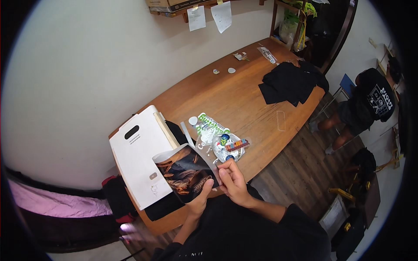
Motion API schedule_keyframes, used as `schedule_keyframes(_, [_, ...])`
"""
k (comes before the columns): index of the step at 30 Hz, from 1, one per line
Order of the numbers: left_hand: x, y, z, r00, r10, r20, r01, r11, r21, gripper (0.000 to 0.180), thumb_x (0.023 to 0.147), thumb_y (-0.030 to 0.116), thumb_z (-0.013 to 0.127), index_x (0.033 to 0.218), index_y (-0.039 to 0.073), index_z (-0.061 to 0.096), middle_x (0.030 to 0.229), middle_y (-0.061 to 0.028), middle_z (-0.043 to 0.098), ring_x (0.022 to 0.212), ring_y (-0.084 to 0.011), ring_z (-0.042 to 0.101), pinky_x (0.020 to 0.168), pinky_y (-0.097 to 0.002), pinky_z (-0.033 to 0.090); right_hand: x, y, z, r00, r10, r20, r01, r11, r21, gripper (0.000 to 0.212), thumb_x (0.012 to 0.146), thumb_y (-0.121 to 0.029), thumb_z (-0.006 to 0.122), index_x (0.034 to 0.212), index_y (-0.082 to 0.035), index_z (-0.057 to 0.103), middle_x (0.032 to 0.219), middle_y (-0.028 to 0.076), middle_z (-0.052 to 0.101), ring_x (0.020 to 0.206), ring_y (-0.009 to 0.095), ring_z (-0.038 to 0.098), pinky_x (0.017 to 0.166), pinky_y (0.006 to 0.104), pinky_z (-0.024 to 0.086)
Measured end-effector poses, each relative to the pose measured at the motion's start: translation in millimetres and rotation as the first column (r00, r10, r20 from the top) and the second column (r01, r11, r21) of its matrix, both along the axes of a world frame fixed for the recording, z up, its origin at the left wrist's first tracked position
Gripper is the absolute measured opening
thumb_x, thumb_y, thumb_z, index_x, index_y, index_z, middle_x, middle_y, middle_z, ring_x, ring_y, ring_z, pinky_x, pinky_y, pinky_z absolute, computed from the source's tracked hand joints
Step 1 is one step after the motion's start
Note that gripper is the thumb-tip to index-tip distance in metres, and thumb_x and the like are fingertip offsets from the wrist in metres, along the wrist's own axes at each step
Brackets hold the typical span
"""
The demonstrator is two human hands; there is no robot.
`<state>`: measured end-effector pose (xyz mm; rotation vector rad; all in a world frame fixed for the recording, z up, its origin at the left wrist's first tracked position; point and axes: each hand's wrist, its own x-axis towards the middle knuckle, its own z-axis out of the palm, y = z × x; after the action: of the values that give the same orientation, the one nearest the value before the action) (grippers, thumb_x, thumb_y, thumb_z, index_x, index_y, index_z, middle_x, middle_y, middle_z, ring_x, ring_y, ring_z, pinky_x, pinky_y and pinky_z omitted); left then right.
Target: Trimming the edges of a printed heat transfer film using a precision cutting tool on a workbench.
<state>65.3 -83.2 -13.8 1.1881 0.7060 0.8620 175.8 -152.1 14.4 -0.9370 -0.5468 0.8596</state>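
A glossy sheet printed with a dark orange-brown picture [187, 174] is held up over the near part of the wooden table. My left hand [201, 201] grips its lower right part, thumb on top. At the sheet's right edge my right hand [234, 182] is closed in a pinch, fingertips on a thin pale edge strip. Just beyond my hands lie clear film cut-outs with green lettering [211, 124] and a crumpled clear-and-silver piece with coloured prints [228, 147]. A white panel with a dark handle slot [137, 152] lies left of the sheet, partly covered by it.
Black folded cloth [289, 82] lies on the far right of the wooden table [196, 93]. Small film scraps [240, 56] are near its back edge. A person in black [370, 98] stands at the right. Papers [222, 16] hang from a shelf above.
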Motion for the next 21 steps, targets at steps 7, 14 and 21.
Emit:
schedule_keyframes(7, [0, -1, -2, 0.999, 0.014, 0.05, -0.016, 0.999, 0.041, 0.031, 0.079, -0.005, 0.068, 0.107, -0.001, 0.055, 0.094, -0.007, 0.061, 0.077, -0.0128, 0.06, 0.064, -0.0233, 0.052, -1, -1, 2, 0.999, 0.019, 0.034, -0.018, 0.999, -0.03, 0.012, 0.099, -0.02, 0.042, 0.102, -0.008, 0.039, 0.069, 0.001, 0.044, 0.045, 0.003, 0.032, 0.039, 0.0167, 0.025])
schedule_keyframes(14, [5, -4, 15, 0.997, 0.009, 0.081, -0.008, 1.0, -0.015, 0.031, 0.078, -0.006, 0.069, 0.107, -0.001, 0.057, 0.097, -0.0057, 0.061, 0.081, -0.0124, 0.06, 0.069, -0.0232, 0.052, -1, -3, 5, 0.999, 0.005, -0.034, -0.006, 1.0, -0.026, 0.01, 0.098, -0.014, 0.045, 0.099, -0.004, 0.042, 0.066, -0.003, 0.044, 0.053, 0.001, 0.036, 0.046, 0.0171, 0.028])
schedule_keyframes(21, [4, -1, 6, 0.998, 0.011, 0.068, -0.017, 0.997, 0.077, 0.028, 0.081, -0.005, 0.065, 0.107, -0.001, 0.054, 0.091, -0.0074, 0.06, 0.071, -0.0122, 0.058, 0.057, -0.0227, 0.052, 0, -2, 0, 0.999, 0.029, 0.044, -0.027, 0.999, -0.041, 0.012, 0.099, -0.019, 0.043, 0.101, -0.008, 0.04, 0.069, 0.0, 0.044, 0.045, 0.003, 0.033, 0.039, 0.0167, 0.025])
